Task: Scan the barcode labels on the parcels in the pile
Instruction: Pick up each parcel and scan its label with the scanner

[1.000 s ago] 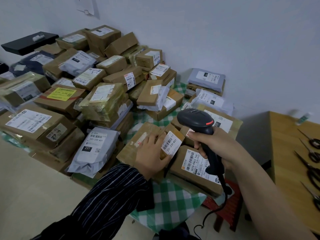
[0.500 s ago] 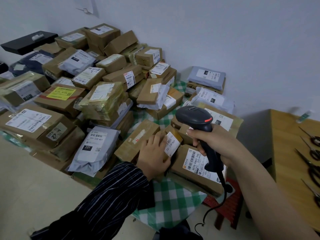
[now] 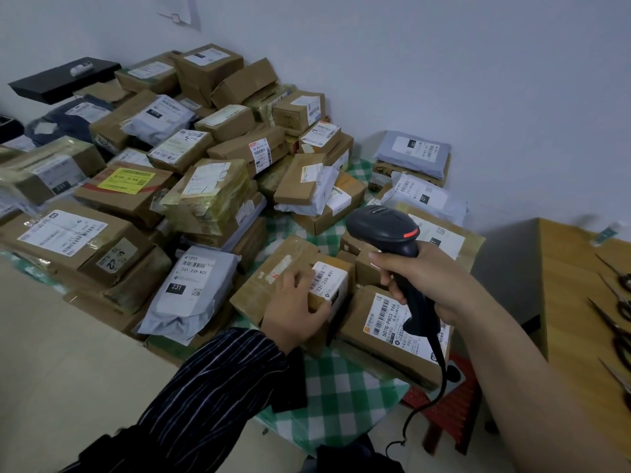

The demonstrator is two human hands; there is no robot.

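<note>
Left hand (image 3: 293,308) grips the small box (image 3: 336,261) at the near edge of the pile (image 3: 205,186), fingers curled over its left side, and I think it tips the box so that the barcode label (image 3: 326,279) faces the scanner (image 3: 382,227). Text on the label runs diagonally, from near left to far right. Right hand (image 3: 426,281) is closed round the scanner handle; its head points left and down to the label, the handle slopes toward the near right
</note>
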